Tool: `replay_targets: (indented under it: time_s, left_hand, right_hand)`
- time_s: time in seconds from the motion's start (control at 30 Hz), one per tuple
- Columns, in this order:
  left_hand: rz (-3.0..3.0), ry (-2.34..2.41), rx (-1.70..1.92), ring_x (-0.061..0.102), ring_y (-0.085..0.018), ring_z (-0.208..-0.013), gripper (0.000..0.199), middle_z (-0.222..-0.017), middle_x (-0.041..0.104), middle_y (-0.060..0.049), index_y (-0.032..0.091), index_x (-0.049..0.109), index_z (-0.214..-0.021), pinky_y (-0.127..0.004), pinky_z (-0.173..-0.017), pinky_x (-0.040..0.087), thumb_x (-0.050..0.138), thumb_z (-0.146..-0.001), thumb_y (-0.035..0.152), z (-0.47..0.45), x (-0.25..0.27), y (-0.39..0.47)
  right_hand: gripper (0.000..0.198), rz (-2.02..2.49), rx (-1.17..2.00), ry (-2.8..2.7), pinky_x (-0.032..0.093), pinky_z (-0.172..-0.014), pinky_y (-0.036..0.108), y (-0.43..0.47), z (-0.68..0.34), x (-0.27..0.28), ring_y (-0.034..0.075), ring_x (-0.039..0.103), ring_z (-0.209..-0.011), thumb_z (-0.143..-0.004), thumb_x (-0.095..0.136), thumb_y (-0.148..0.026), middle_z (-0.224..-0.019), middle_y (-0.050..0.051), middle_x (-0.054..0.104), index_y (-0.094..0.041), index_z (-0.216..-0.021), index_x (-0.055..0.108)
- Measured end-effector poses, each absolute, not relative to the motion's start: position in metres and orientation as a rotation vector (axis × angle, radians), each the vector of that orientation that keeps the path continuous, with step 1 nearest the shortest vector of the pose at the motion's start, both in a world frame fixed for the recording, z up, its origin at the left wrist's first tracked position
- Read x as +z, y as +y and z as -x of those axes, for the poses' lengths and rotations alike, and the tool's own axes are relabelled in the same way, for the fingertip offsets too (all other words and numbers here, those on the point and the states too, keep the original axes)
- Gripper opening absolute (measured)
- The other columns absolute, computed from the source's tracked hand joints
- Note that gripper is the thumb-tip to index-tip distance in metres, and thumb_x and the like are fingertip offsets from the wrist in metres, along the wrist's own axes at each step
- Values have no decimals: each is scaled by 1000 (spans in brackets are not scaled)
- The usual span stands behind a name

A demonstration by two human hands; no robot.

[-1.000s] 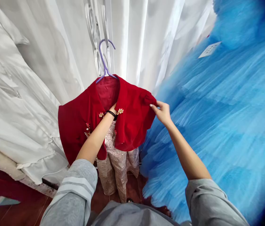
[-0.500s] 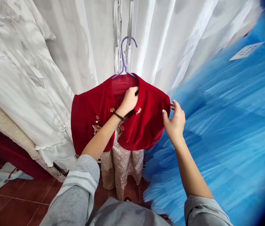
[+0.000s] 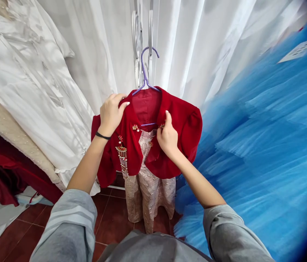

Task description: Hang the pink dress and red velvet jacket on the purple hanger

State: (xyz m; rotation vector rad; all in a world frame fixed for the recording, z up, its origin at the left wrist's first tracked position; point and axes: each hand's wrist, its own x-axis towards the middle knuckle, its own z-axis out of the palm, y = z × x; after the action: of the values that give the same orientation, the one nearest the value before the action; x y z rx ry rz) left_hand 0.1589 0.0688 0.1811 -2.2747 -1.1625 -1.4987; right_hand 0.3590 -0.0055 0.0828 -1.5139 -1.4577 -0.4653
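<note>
A short red velvet jacket (image 3: pixel 182 109) hangs on a purple hanger (image 3: pixel 144 69), its front parted. Beaded ornaments sit on its front, and a tasselled brooch (image 3: pixel 122 154) dangles on the left side. My left hand (image 3: pixel 111 112) is at the jacket's left shoulder, thumb in front and fingers over the top, pinching the cloth. On the opposite front edge my right hand (image 3: pixel 168 136) is closed, its thumb pointing up and its curled fingers around the cloth. Below and behind the jacket hangs a pale pink, shiny patterned garment (image 3: pixel 150 189).
A white metal rack (image 3: pixel 150 31) carries the hanger before white curtains (image 3: pixel 169 47). White dresses (image 3: pixel 33 83) hang on the left, with dark red cloth (image 3: pixel 19 167) lower down. Blue tulle (image 3: pixel 257 153) fills the right side. The floor has red tiles (image 3: pixel 112 214).
My left hand has left the jacket's right front edge and moved left to its left shoulder. My right hand has come in from the right sleeve to the front edge and closed on it.
</note>
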Motion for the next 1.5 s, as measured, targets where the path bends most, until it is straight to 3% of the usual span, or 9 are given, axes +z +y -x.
replay_targets:
  time_s: [0.2,0.4,0.53,0.67,0.77,0.9,1.03,1.27,1.5]
  left_hand:
    - [2410,-1286,-1822,58,-14,-67,12,-72,65,-1,15,68,-75,-28,-65,44,63,-80,24,-153,228,106]
    - [2700,-1647,-1108,49,-16,-55,25,-53,48,-1,17,56,-57,-32,-61,42,53,-81,21,-151,234,94]
    - [2462,-1308,-1192,61,-25,-89,30,-88,66,-8,17,68,-90,-42,-88,49,48,-91,39,-145,219,56]
    - [2538,-749,-877,47,-31,-129,37,-127,59,-9,24,65,-114,-56,-116,28,64,-83,43,-151,209,51]
    - [2590,-571,-678,45,-30,-132,20,-118,62,-6,26,70,-96,-62,-119,18,65,-83,40,-154,208,63]
    - [2577,-599,-798,54,-27,-115,25,-103,65,-5,23,65,-77,-57,-114,28,58,-90,43,-150,220,81]
    - [2464,-799,-1147,48,-28,-118,27,-111,64,-7,21,62,-81,-53,-109,34,55,-92,45,-148,227,92]
    - [2507,-671,-806,37,-35,-137,28,-143,49,-11,24,65,-106,-58,-117,20,63,-84,40,-152,170,73]
    - [2580,-537,-567,58,-25,-92,17,-84,65,-6,23,66,-84,-53,-105,33,49,-88,21,-169,157,61]
  right_hand:
    - [37,1320,-579,-1360,52,-82,41,-3,-387,182,25,63,-95,-92,33,-21,-103,12,62,-17,-126,48]
    - [22,1506,-396,-1604,44,-70,33,-20,-379,191,21,59,-77,-86,44,-19,-80,6,60,-18,-103,58]
    - [25,1569,-298,-1732,34,-58,29,-50,-372,143,18,55,-65,-82,47,-20,-77,4,64,-18,-105,59]
    - [31,1429,-237,-1703,37,-61,29,-39,-382,137,17,53,-61,-81,47,-20,-72,2,61,-17,-109,58]
    - [34,1289,-320,-1578,44,-67,31,-23,-392,157,17,56,-68,-85,44,-23,-80,3,61,-18,-118,52]
    - [33,1227,-394,-1490,48,-73,34,-9,-395,181,16,55,-70,-90,39,-23,-80,2,56,-18,-122,46]
    - [36,1283,-377,-1550,51,-77,37,-1,-375,174,19,58,-75,-89,39,-20,-84,4,59,-17,-124,46]
    - [67,1504,-324,-1513,56,-78,41,-8,-343,92,29,61,-101,-82,43,-18,-127,21,52,-11,-147,28]
    - [57,1427,-236,-1260,58,-82,43,-35,-332,43,28,67,-97,-92,41,-25,-115,20,62,-9,-144,28]
